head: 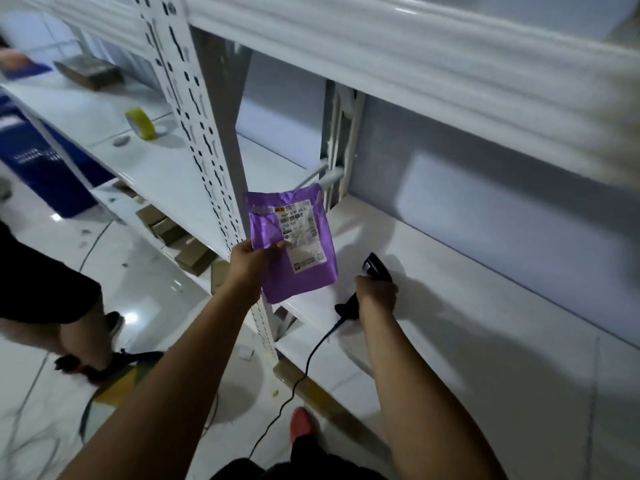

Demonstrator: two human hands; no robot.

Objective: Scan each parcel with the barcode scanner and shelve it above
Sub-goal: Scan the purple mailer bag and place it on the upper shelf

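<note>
The left hand (251,263) pinches the purple parcel (294,268) at its left edge, thumb curled onto the front beside the white label (302,233), so the parcel hangs upright in the air above the front edge of the lower shelf (467,306). The right hand (377,294) is wrapped round the handle of the black scanner (375,266), whose head sits just right of the parcel's lower corner and appears to point away from the label. To scan well, I judge the scanner should turn toward the label while the thumb stays off the printed bars and the parcel is held flat and steady. The slotted post (204,143) stands close on the parcel's left, and the upper shelf's rail (381,53) overhangs. The cord (304,368) trails to the floor. Open room lies rightward.
</note>
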